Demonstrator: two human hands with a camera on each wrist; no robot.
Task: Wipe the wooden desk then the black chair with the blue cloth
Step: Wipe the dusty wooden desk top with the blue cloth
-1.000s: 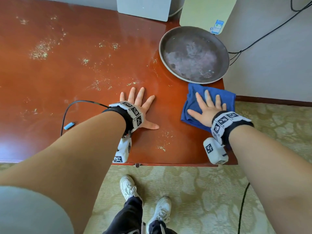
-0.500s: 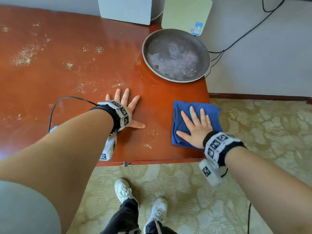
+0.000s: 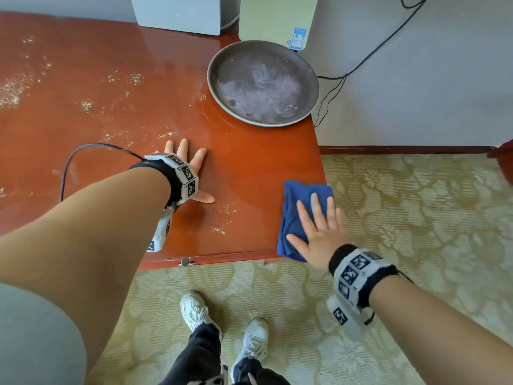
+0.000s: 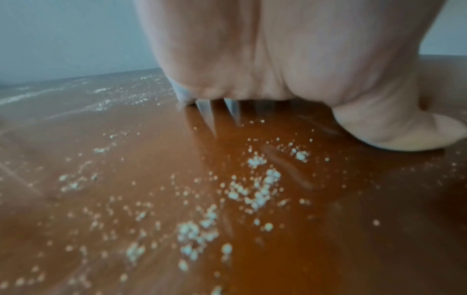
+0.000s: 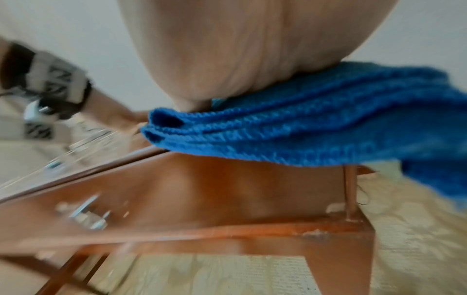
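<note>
The folded blue cloth (image 3: 298, 209) lies at the near right corner of the reddish wooden desk (image 3: 125, 107), partly hanging past its edges. My right hand (image 3: 319, 229) presses flat on the cloth with straight, spread fingers; in the right wrist view the cloth (image 5: 316, 127) bulges out under my palm over the desk's front (image 5: 202, 189). My left hand (image 3: 191, 173) rests flat on the desk, fingers spread, left of the cloth. Pale crumbs (image 4: 252, 189) dot the desk (image 4: 328, 239) near that hand. No black chair is in view.
A round grey metal tray (image 3: 263, 81) sits at the desk's back right corner, with a white box (image 3: 177, 12) and a pale panel (image 3: 277, 20) behind it. Crumbs (image 3: 86, 104) are scattered over the left and middle of the desk. A black cable (image 3: 83, 151) loops by my left wrist. Patterned carpet (image 3: 416, 218) surrounds the desk.
My right hand has slid the cloth toward me along the desk's right side, from beside the tray to the near right corner. My left hand has stayed in place.
</note>
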